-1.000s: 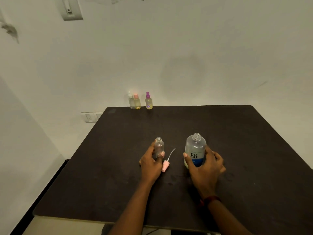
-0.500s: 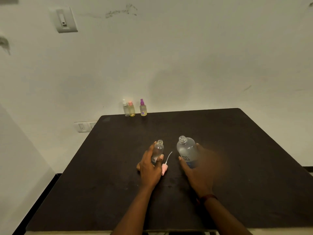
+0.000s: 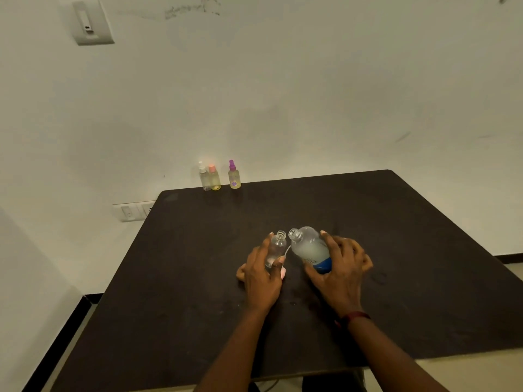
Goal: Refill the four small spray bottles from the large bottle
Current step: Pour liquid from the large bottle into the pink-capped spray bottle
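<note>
Head view: large bottle (image 3: 310,250), upright a second ago, now tipped left, right hand (image 3: 339,267) wrapped round it. Its neck is just beside open small spray bottle (image 3: 276,247), gripped upright mid-table by left hand (image 3: 261,275). No stream visible; pour looks imminent.

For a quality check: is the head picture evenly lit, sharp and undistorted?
Head view: dim warm light, no harsh glare; the table shows little detail. Head view: the left hand gripping the small bottle and the right hand gripping the large bottle look sharp; the purple-capped bottle is soft. Head view: the table's far edge runs tilted.
</note>
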